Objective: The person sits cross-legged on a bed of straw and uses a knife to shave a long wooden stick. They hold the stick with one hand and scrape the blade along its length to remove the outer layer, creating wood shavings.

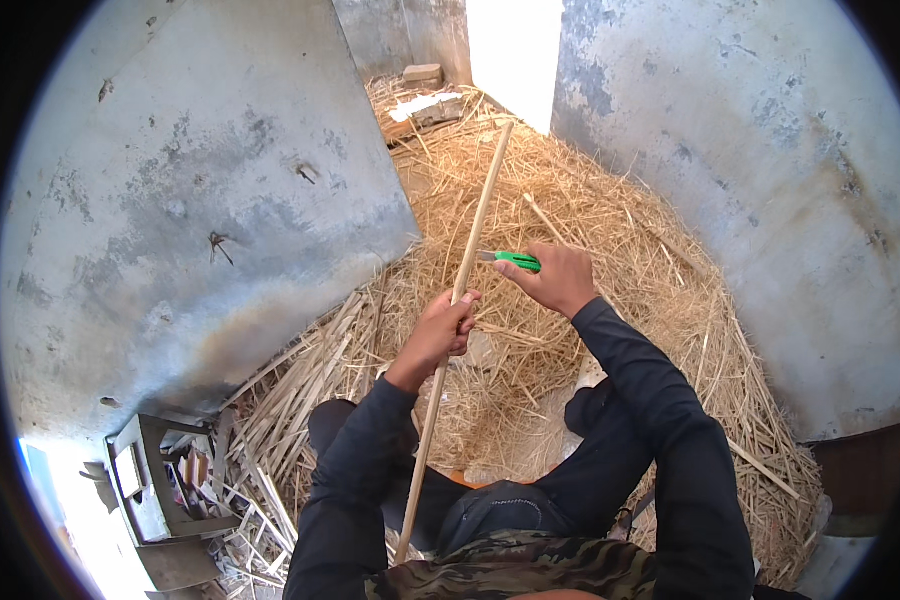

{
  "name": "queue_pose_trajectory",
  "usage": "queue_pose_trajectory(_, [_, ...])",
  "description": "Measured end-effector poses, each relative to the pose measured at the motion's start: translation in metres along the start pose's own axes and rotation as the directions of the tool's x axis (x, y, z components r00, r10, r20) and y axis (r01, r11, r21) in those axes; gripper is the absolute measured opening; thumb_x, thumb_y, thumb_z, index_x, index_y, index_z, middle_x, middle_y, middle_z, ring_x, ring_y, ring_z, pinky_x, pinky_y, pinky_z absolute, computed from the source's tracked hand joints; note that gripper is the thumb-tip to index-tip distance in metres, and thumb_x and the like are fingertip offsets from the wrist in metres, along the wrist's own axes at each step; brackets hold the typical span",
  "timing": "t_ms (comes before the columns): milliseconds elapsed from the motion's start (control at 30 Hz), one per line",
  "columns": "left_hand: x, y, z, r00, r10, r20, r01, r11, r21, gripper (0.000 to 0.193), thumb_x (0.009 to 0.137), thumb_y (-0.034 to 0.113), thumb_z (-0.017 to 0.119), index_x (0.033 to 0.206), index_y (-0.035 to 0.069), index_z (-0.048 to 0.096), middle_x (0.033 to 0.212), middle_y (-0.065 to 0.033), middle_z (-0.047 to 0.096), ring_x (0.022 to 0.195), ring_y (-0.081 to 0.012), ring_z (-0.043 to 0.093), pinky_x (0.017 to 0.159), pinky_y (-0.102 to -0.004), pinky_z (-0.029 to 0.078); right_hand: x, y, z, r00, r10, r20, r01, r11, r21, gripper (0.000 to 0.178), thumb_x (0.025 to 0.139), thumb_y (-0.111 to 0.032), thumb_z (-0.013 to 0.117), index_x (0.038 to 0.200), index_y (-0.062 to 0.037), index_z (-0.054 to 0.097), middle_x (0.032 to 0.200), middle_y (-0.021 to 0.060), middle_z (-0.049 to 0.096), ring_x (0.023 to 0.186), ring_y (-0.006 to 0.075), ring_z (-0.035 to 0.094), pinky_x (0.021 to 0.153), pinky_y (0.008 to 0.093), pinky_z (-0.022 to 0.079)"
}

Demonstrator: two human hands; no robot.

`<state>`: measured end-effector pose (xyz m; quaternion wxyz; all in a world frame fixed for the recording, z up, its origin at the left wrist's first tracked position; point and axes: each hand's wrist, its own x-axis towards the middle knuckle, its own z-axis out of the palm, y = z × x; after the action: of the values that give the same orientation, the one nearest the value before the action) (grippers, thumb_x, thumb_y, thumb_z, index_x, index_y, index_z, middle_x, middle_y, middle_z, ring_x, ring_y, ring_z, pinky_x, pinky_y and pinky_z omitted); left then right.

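Note:
My left hand (438, 335) is closed around a long, pale strip of wood or bamboo (482, 205) near its middle. The strip stands at a slant, its far end leaning slightly right and its near end coming down by my lap. In my right hand (562, 277) is a green utility knife (518, 261), gripped with the fingers wrapped round its handle. Its blade points left at the strip, just above my left hand. Whether the blade touches the strip I cannot tell.
Straw-like shavings (610, 215) cover the floor ahead and around my legs. Split strips (300, 385) lie piled at the left. Stained grey walls rise on the left (210, 180) and right (740, 200). A dark open-fronted box (160, 490) holding odds and ends stands at lower left.

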<state>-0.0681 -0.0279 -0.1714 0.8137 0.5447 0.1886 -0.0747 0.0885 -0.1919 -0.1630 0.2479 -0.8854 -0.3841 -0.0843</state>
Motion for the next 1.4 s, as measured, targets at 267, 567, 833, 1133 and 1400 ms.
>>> queue_pose_trajectory(267, [-0.010, 0.004, 0.018, 0.999, 0.033, -0.023, -0.030, 0.995, 0.096, 0.027, 0.100, 0.022, 0.045, 0.125, 0.011, 0.047, 0.068, 0.0038, 0.042, 0.046, -0.0038, 0.031, 0.041, -0.0200, 0.026, -0.008, -0.002, 0.018, 0.984, -0.177, -0.035, 0.175, 0.983, -0.052, 0.076, 0.073, -0.082, 0.051, 0.057, -0.0092, 0.064, 0.041, 0.0067, 0.049, 0.037, 0.0223, 0.052, 0.042, 0.0383, 0.039])
queue_pose_trajectory(567, [-0.027, -0.001, 0.032, 0.995, 0.055, -0.082, -0.038, 0.978, 0.204, 0.032, 0.099, 0.019, 0.044, 0.128, 0.007, 0.046, 0.069, 0.0040, 0.041, 0.047, -0.0044, 0.031, 0.042, -0.0215, 0.026, -0.022, -0.013, 0.023, 0.930, -0.343, -0.134, 0.341, 0.939, -0.033, 0.075, 0.075, -0.082, 0.050, 0.048, -0.0126, 0.053, 0.040, 0.0030, 0.043, 0.035, 0.0179, 0.045, 0.038, 0.0348, 0.033])
queue_pose_trajectory(833, [-0.051, -0.018, 0.037, 0.997, 0.064, -0.036, -0.060, 0.995, 0.084, 0.032, 0.100, 0.018, 0.044, 0.129, 0.005, 0.044, 0.067, 0.0037, 0.041, 0.047, -0.0044, 0.031, 0.042, -0.0205, 0.026, -0.038, -0.011, 0.021, 0.930, -0.337, -0.147, 0.342, 0.940, 0.011, 0.076, 0.078, -0.081, 0.046, 0.049, -0.0119, 0.055, 0.040, 0.0039, 0.046, 0.034, 0.0190, 0.046, 0.040, 0.0327, 0.037])
queue_pose_trajectory(1133, [-0.097, -0.026, 0.058, 0.995, 0.064, -0.078, -0.061, 0.997, 0.038, 0.039, 0.098, 0.017, 0.045, 0.135, 0.004, 0.041, 0.068, 0.0044, 0.039, 0.047, -0.0034, 0.030, 0.042, -0.0198, 0.024, -0.039, -0.005, 0.020, 0.927, -0.344, -0.151, 0.345, 0.938, -0.018, 0.078, 0.076, -0.086, 0.042, 0.051, -0.0133, 0.057, 0.039, 0.0003, 0.042, 0.032, 0.0148, 0.040, 0.040, 0.0327, 0.035])
queue_pose_trajectory(1400, [-0.132, -0.034, 0.068, 0.992, 0.073, -0.102, -0.070, 0.997, 0.036, 0.036, 0.100, 0.015, 0.042, 0.134, 0.006, 0.039, 0.067, 0.0037, 0.039, 0.047, -0.0031, 0.030, 0.042, -0.0187, 0.025, -0.012, 0.013, 0.021, 0.870, -0.387, -0.306, 0.384, 0.920, -0.073, 0.076, 0.071, -0.087, 0.048, 0.045, -0.0156, 0.049, 0.038, -0.0011, 0.037, 0.032, 0.0148, 0.039, 0.040, 0.0326, 0.032])
